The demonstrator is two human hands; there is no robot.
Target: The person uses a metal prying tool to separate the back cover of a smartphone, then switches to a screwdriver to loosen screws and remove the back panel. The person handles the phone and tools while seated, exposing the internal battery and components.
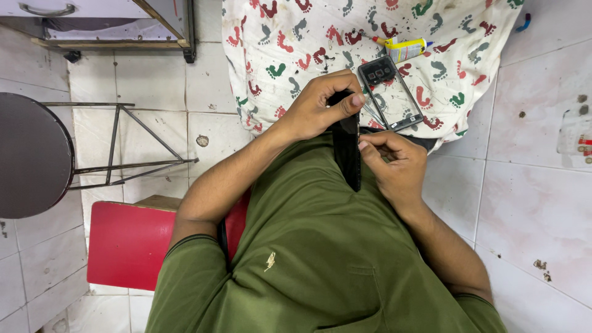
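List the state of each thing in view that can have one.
Black phone: held on edge, pinched by both hands.
Left hand: grips its top.
Right hand: fingertips on its side.
Phone frame: lying flat on the cloth.
Glue tube: lying down.

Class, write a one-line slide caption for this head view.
Both hands, left hand and right hand, hold a black phone edge-on above a footprint-patterned cloth.
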